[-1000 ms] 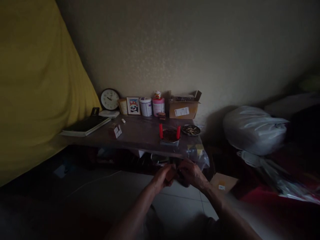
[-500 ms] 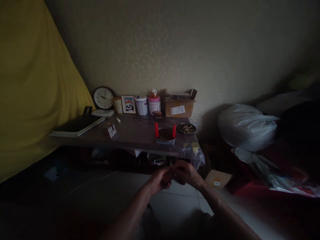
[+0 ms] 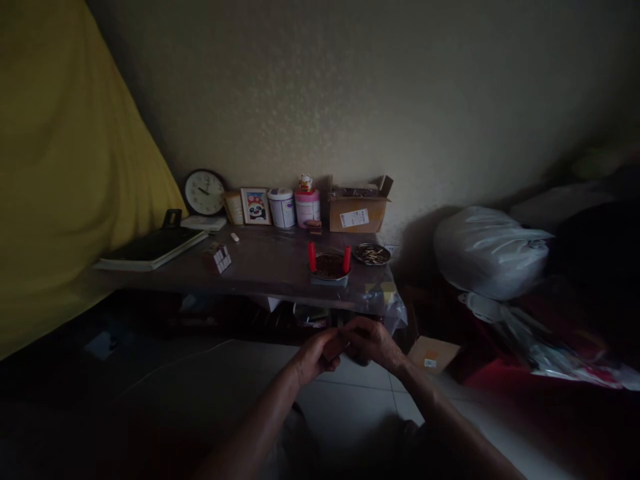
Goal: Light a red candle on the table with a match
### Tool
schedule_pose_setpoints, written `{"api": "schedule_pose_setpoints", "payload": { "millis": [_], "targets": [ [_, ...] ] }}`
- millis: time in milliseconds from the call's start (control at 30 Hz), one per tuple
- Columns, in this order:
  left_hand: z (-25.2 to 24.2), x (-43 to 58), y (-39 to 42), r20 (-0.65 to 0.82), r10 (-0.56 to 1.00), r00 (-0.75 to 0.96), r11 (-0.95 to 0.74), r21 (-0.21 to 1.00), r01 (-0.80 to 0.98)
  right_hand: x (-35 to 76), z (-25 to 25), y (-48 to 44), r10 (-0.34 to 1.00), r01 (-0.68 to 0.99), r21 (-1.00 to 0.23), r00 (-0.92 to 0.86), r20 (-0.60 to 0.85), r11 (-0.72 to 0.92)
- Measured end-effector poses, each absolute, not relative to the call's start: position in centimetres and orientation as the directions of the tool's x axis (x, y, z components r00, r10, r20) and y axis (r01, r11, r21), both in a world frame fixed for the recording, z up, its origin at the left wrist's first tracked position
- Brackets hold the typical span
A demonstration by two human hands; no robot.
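Observation:
In front of the table's near edge, my left hand (image 3: 316, 357) is closed around a small reddish-brown box (image 3: 333, 347) that looks like a matchbox. My right hand (image 3: 367, 339) meets it, its fingers pinched together at the far end of the box. What those fingers grip is too dark and small to make out. Beyond the hands stands a dish of dark grains (image 3: 330, 265), with one red candle (image 3: 312, 257) at its left and another red candle (image 3: 347, 259) at its right. Both candles are upright and show no flame.
On the table (image 3: 265, 267) are a plate of thin sticks (image 3: 371, 254), a puzzle cube (image 3: 217, 259), a clock (image 3: 205, 192), a picture frame (image 3: 257, 206), two tins and a cardboard box (image 3: 358, 210). White bags (image 3: 493, 250) lie at right; a yellow curtain (image 3: 75, 167) hangs at left.
The view has shifted slightly. My hands have opened up a little from each other, and more of the small box's face shows between them.

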State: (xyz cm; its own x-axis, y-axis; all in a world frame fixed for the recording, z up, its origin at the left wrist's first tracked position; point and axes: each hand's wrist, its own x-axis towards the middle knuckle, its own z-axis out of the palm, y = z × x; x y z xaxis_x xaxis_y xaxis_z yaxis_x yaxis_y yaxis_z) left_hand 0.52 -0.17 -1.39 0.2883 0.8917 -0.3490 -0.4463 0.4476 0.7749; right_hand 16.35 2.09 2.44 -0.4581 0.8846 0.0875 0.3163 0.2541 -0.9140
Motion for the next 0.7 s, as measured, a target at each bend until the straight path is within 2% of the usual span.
{"api": "schedule_pose_setpoints", "payload": {
  "millis": [100,300,433,567,700],
  "targets": [
    [-1.0,0.6,-0.3,-0.329,0.902,0.279,0.426,0.782,-0.454,16.3,2.5,2.0,0.878,0.284,-0.919,-0.464,0.117,0.273],
    [-0.5,0.6,-0.4,-0.295,0.924,0.244,0.378,0.8,-0.465,16.4,3.3,2.0,0.913,0.131,-0.983,-0.403,0.068,0.131],
    [-0.5,0.4,-0.4,-0.296,0.936,0.188,0.351,0.805,-0.478,16.7,3.0,2.5,0.944,0.069,-0.992,-0.32,0.079,0.107],
    [-0.6,0.2,-0.1,-0.257,0.959,0.116,0.281,0.843,-0.459,16.9,2.1,3.0,0.932,0.188,-0.948,-0.308,0.19,0.255],
    [-0.7,0.2,0.1,-0.205,0.977,0.06,0.21,0.868,-0.451,16.8,1.8,2.8,0.875,0.387,-0.808,-0.379,0.3,0.445]
  ]
}}
